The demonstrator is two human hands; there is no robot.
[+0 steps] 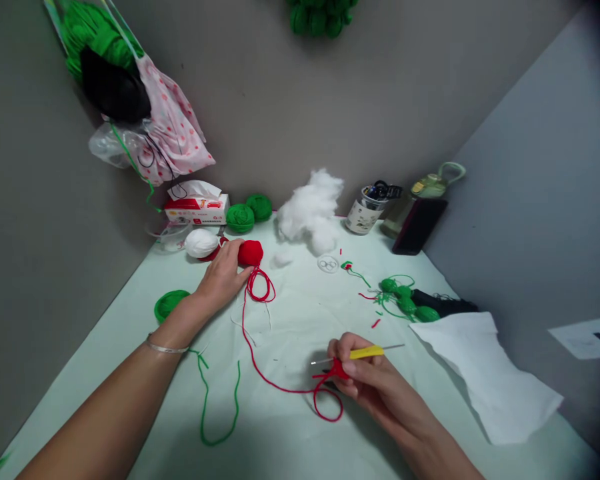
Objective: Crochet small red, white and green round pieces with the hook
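My left hand (pixel 223 275) reaches to the back of the table, its fingers curled around the near side of a red yarn ball (pixel 251 253). Loops of red yarn (pixel 261 285) hang from the ball, and one strand runs across the table to my right hand. Nearer to me, my right hand (pixel 367 373) pinches a crochet hook (pixel 366 352) with a yellow handle, together with a small red crochet piece (pixel 338 369). The hook lies roughly level, its tip pointing left. Part of the red piece is hidden by my fingers.
Beside my left arm sits a green yarn ball (pixel 171 305); a white one (pixel 201 243) is behind. White stuffing (pixel 310 210), a tissue box (pixel 197 203), a pen cup (pixel 365 212) and a phone (pixel 420 225) line the wall. Green crocheted pieces (pixel 406 303) and white paper (pixel 485 373) lie right.
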